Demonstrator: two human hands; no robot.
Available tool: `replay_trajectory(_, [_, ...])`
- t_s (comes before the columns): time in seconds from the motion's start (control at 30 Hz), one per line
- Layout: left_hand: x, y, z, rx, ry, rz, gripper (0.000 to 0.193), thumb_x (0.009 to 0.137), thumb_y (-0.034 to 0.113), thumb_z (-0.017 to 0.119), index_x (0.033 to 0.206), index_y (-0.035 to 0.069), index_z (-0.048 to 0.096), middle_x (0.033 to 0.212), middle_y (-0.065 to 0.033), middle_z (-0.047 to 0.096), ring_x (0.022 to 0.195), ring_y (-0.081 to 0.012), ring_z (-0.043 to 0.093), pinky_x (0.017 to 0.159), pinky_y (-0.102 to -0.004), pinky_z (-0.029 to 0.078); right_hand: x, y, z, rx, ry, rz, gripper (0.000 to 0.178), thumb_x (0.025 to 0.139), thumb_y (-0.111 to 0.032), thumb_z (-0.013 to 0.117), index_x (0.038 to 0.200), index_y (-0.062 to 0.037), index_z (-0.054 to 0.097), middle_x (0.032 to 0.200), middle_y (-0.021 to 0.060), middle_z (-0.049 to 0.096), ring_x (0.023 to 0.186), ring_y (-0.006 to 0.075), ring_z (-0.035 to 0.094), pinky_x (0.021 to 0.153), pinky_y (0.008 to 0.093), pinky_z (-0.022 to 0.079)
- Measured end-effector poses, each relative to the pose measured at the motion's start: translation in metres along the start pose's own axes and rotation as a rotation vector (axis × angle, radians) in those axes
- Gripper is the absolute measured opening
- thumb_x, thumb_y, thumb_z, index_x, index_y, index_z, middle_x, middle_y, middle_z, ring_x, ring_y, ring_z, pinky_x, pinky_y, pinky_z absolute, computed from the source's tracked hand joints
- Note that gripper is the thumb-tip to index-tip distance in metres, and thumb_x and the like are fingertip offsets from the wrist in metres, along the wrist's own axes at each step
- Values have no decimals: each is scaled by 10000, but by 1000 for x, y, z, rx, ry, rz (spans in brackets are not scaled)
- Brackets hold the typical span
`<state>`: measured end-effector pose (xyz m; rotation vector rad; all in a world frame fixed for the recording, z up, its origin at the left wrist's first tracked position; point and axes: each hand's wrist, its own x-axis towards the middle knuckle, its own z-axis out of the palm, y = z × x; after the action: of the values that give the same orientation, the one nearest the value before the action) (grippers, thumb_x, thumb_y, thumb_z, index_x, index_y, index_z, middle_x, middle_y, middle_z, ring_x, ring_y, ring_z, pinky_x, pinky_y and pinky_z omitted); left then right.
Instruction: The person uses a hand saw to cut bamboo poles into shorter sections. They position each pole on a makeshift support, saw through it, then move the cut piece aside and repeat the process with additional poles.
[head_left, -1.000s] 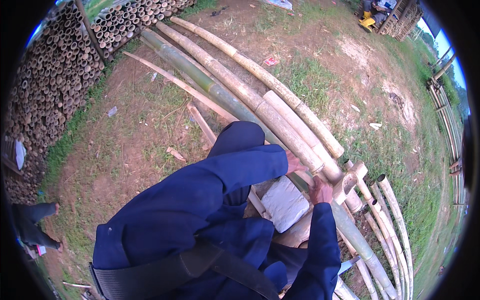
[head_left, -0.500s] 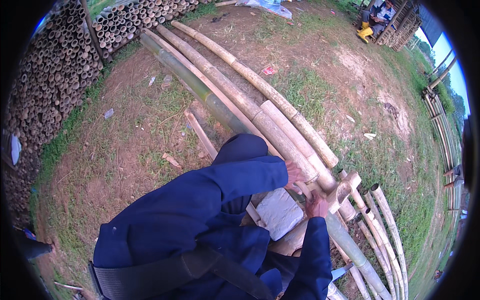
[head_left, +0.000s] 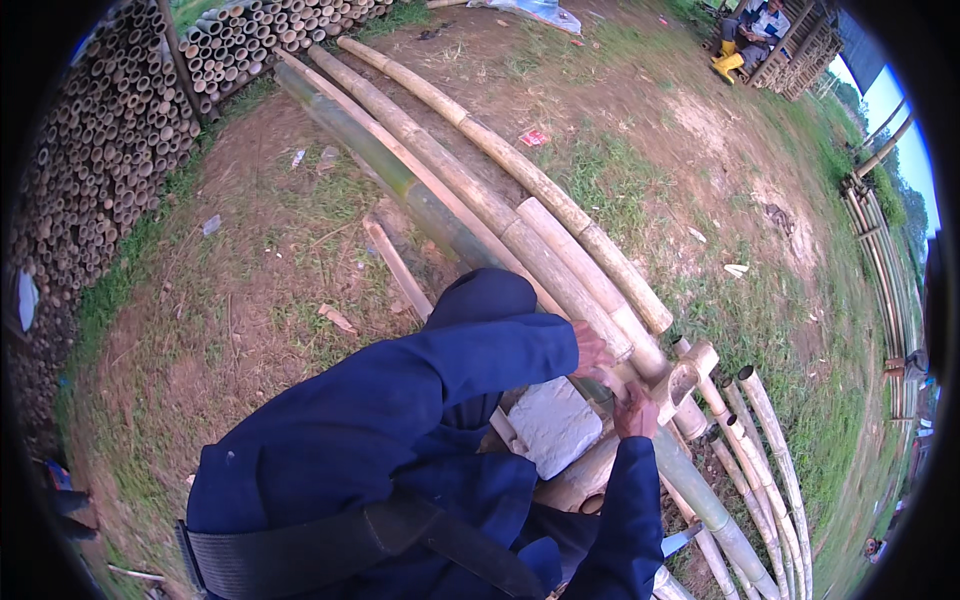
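Left hand (head_left: 592,350), emerging from a dark blue sleeve (head_left: 470,360), curls over the near end of a long bamboo pole (head_left: 560,275) and grips it; the fingers wrap the pole's upper side, though the fingertips are hidden behind it. Right hand (head_left: 634,412), from the other blue sleeve, rests just below and beside the left, closed against the same pole end next to a short notched bamboo piece (head_left: 685,372); whether it pinches something small there cannot be told. The gripped pole lies in a bundle of long bamboo poles (head_left: 430,140) running diagonally from the upper left down to the hands, side by side and touching, on bare earth and patchy grass (head_left: 250,280). A pale grey block (head_left: 553,425) sits under the pole ends, just left of the right forearm, resting on a thicker bamboo section (head_left: 580,480). Thinner cut bamboo stalks (head_left: 760,440) with open hollow ends fan out to the right of the hands. A metal blade tip (head_left: 682,541) shows at the lower right, beside the right sleeve. A stacked wall of bamboo ends (head_left: 90,150) fills the left edge. A seated person (head_left: 745,35) is well apart at the top right.
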<state>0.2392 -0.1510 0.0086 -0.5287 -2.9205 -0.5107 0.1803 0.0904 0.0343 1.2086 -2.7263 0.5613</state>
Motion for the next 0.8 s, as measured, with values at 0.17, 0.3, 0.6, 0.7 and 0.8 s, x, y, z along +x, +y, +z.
replay_trajectory(0.17, [2,-4,6,-21,-35,-19,627,934,720,510,1258,218,699,1065,-127,732,841,-353,742,704,-503,576,-1,-6,-5,-23,-5,9,203,801,-237,786,906,-126,652,849,147,703,793,420,692,689,531,538])
replay_trajectory(0.3, [9,2,-4,-27,-120,-74,643,925,732,512,1260,216,700,1081,-124,734,892,-352,743,745,-506,576,0,-1,-4,-31,-9,12,219,787,-216,784,910,-105,641,869,139,681,818,409,685,719,509,534])
replay_trajectory(0.6, [15,0,1,55,183,-39,604,893,719,564,1183,211,715,958,-142,667,893,-337,706,819,-475,541,22,5,-17,-103,106,-119,276,734,-186,812,934,-111,637,892,109,674,821,394,667,724,483,531])
replay_trajectory(0.7, [14,0,-4,63,241,-24,609,879,718,579,1174,203,714,932,-126,654,891,-329,697,826,-456,536,25,2,-20,-101,105,-144,321,719,-200,837,965,-106,654,904,108,667,817,382,660,734,474,530])
replay_trajectory(0.8, [13,-3,18,37,150,4,610,854,710,611,1165,196,714,946,-118,653,914,-326,696,827,-451,538,8,2,-22,29,69,-146,314,748,-202,836,987,-86,667,925,105,666,836,355,666,737,458,529])
